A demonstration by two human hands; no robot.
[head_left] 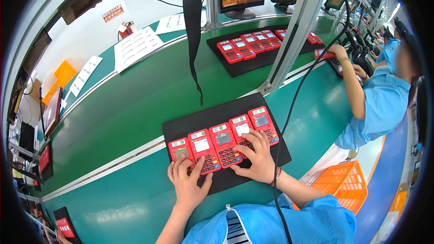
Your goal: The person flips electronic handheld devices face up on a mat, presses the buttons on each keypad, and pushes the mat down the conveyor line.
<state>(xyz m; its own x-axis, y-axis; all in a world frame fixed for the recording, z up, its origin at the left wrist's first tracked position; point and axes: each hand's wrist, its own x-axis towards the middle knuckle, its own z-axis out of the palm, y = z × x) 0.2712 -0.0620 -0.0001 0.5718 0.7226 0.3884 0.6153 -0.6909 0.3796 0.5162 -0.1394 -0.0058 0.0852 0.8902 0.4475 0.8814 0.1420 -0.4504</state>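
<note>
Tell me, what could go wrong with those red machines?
The cable hangs near the right hand, so it might snag. Fingers are close to the keys, so a button might get pressed by accident. The red machines sit close together, so one nudge could bump several.

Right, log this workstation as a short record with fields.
Devices: five red handheld terminals in a row
Surface: black mat
Screens: second and fourth from left show white
Left hand: fingers spread over the two leftmost terminals
Right hand: fingers over the fourth terminal, thumb near the third
Nearby: orange crate, co-worker in blue at right
</note>
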